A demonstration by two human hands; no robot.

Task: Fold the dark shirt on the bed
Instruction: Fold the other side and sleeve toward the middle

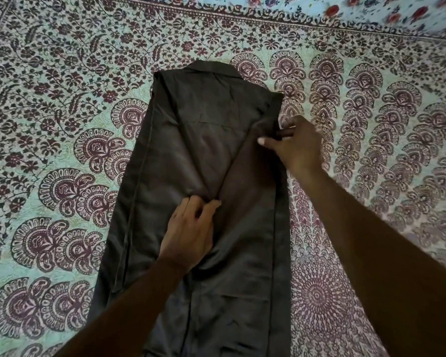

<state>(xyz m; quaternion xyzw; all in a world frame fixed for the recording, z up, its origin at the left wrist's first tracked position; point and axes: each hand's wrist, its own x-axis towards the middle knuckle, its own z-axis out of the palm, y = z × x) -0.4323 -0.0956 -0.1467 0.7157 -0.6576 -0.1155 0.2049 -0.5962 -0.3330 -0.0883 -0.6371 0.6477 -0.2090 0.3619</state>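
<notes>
Both hands pinch the dark shirt [191,155], the left hand [188,233] at a diagonal crease mid-body and the right hand [296,143] nearer the collar on the right edge, the shirt's long axis running away along the patterned bed [62,112].

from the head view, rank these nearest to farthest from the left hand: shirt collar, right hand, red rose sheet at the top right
Measured from the left hand, mid-shirt:
1. right hand: up and to the right, pinching the shirt's right edge.
2. shirt collar: at the far end of the dark shirt, straight ahead.
3. red rose sheet: top right corner, beyond the patterned bedspread.
</notes>
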